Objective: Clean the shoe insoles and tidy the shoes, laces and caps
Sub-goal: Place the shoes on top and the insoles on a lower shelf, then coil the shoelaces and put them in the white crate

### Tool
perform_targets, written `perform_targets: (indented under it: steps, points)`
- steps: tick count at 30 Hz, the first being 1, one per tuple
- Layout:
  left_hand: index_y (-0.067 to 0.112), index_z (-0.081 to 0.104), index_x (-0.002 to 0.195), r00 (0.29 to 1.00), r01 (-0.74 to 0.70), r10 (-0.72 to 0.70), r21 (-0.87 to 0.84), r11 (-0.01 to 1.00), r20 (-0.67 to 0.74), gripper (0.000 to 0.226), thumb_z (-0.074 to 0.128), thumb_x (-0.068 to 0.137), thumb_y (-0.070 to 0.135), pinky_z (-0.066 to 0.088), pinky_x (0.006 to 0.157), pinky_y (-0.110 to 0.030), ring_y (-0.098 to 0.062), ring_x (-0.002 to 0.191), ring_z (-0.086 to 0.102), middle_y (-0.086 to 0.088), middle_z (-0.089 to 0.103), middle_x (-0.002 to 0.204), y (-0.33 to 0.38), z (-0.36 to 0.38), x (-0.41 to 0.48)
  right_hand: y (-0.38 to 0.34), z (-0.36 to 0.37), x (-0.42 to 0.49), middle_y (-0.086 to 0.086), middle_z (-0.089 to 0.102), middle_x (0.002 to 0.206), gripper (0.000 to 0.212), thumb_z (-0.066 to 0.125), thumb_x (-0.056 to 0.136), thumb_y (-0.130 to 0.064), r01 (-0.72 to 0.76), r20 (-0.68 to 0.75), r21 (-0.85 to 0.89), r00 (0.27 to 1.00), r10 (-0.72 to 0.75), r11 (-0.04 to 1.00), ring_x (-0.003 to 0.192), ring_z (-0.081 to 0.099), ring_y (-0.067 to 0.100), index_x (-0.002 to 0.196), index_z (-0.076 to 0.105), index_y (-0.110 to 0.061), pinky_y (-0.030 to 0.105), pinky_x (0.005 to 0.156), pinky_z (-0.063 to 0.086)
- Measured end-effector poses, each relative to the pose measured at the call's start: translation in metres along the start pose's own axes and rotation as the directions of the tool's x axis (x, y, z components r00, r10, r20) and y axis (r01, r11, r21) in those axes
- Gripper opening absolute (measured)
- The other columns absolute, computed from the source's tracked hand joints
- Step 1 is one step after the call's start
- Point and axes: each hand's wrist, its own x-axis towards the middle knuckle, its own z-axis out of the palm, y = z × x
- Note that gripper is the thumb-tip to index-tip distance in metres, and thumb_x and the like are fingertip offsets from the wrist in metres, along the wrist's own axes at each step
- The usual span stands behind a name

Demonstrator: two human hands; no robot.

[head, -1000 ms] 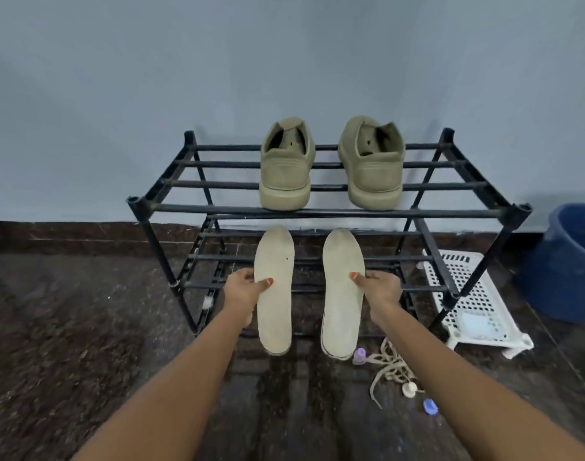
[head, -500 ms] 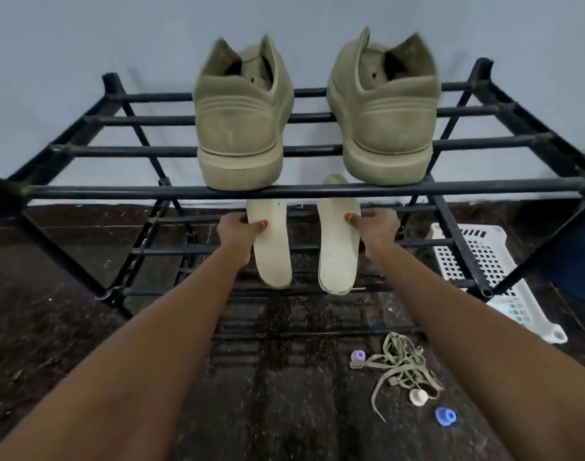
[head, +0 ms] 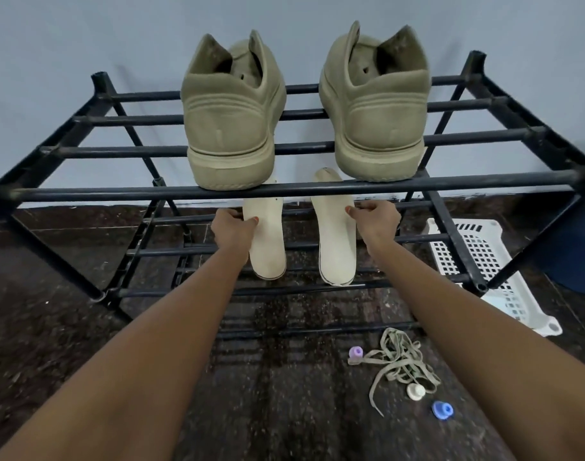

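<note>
Insoles over the lower rails of the rack [head: 284, 191], lengthwise, heels just short of the front lower rail, toes toward the wall. Left insole [head: 267, 251] pinched at its left edge by the left hand [head: 232, 229], thumb on top, fingers curled beneath. Right insole [head: 337, 244] pinched at its right edge by the right hand [head: 376, 224] in the same way. Side by side with a gap between, not touching. Cannot tell whether resting on the rails or held just above them. Toe ends partly hidden behind the top shelf's front rail and the shoe heels.

On the top shelf, left shoe [head: 231, 128] and right shoe [head: 374, 118], heels at the front edge and slightly over it, toes toward the wall. Well apart from both end corners of the rack.

On the dark floor before the rack's right half, tangled laces [head: 400, 364] – purple cap [head: 356, 352] touching their left end, white cap [head: 416, 391] at their near edge, blue cap [head: 443, 410] just beside it. White basket [head: 484, 261] lying at the rack's right legs, blue bucket [head: 577, 247] beyond – close quarters on that side.
</note>
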Motion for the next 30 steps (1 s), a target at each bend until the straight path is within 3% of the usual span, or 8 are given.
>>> perform_targets:
  steps: [4,6,10,14,17,21,24,30]
  points:
    - [-0.003,0.055,0.113,1.000,-0.010,0.010,-0.007,1.000,-0.011,0.035,0.069,0.082,0.008,0.045,0.080,-0.030,-0.030,0.104,0.058,-0.018,0.060,0.115,0.009,-0.015,-0.020,-0.002,-0.023,-0.015,0.013,0.065,0.103,0.030,0.068,0.081,-0.016,-0.006,-0.013,-0.008,1.000,0.006,1.000,0.093,0.060,0.023,0.105,0.063,0.001,0.024,0.081,0.046]
    - [-0.004,0.056,0.112,1.000,-0.029,0.029,-0.007,1.000,0.001,0.034,0.068,0.082,0.006,0.045,0.085,-0.032,-0.031,0.107,0.057,-0.019,0.059,0.117,0.015,-0.023,-0.034,-0.006,-0.039,-0.029,0.014,0.063,0.108,0.034,0.067,0.082,-0.015,0.008,0.008,-0.016,1.000,-0.008,1.000,0.097,0.059,0.023,0.111,0.061,0.002,0.021,0.077,0.042]
    - [0.000,0.058,0.115,0.993,-0.072,0.069,0.025,0.997,0.096,0.034,0.067,0.083,0.007,0.047,0.094,-0.036,-0.032,0.110,0.055,-0.017,0.059,0.120,0.030,-0.033,-0.075,-0.011,-0.073,-0.057,0.013,0.066,0.104,0.032,0.068,0.081,-0.016,0.023,0.062,-0.031,0.998,-0.021,0.999,0.087,0.058,0.019,0.107,0.062,-0.001,0.024,0.078,0.044]
    - [0.001,0.060,0.112,0.971,-0.110,0.106,0.006,0.994,0.216,0.030,0.067,0.083,0.007,0.046,0.090,-0.031,-0.030,0.106,0.058,-0.018,0.062,0.114,0.043,-0.034,-0.124,-0.016,-0.111,-0.086,0.004,0.063,0.090,0.031,0.068,0.081,-0.018,0.036,0.113,-0.057,0.993,-0.029,0.998,0.065,0.053,0.009,0.108,0.062,-0.004,0.011,0.056,0.041]
    - [0.002,0.063,0.104,0.936,-0.175,0.165,0.003,0.985,0.311,0.023,0.067,0.083,0.008,0.048,0.089,-0.033,-0.031,0.101,0.060,-0.017,0.066,0.108,0.053,-0.027,-0.166,-0.018,-0.146,-0.106,0.010,0.067,0.099,0.032,0.070,0.079,-0.019,0.059,0.099,-0.065,0.994,-0.053,0.996,0.080,0.059,0.016,0.107,0.063,-0.004,0.022,0.075,0.044]
    - [0.002,0.067,0.100,0.871,-0.245,0.225,-0.010,0.969,0.437,0.017,0.066,0.085,0.009,0.043,0.083,-0.024,-0.024,0.101,0.059,-0.010,0.064,0.101,0.066,-0.010,-0.227,-0.006,-0.192,-0.124,0.015,0.068,0.095,0.026,0.071,0.078,-0.015,0.064,0.067,-0.094,0.996,-0.058,0.994,0.083,0.060,0.020,0.100,0.065,-0.002,0.021,0.072,0.041]
    - [0.002,0.069,0.098,0.813,-0.303,0.259,-0.001,0.953,0.521,0.015,0.066,0.084,0.009,0.045,0.087,-0.027,-0.024,0.100,0.061,-0.013,0.067,0.104,0.065,0.014,-0.263,0.014,-0.220,-0.127,0.012,0.068,0.091,0.019,0.070,0.077,-0.012,0.032,0.031,-0.098,0.999,-0.029,0.995,0.085,0.061,0.022,0.093,0.068,-0.001,0.024,0.076,0.043]
    - [0.000,0.070,0.095,0.720,-0.326,0.190,0.084,0.941,0.667,0.013,0.064,0.085,0.006,0.045,0.085,-0.027,-0.026,0.100,0.063,-0.016,0.069,0.102,0.036,0.098,-0.290,0.088,-0.240,-0.095,0.008,0.065,0.088,0.014,0.069,0.079,-0.013,-0.155,-0.024,-0.094,0.988,0.154,0.983,0.089,0.060,0.021,0.090,0.067,-0.004,0.023,0.071,0.040]
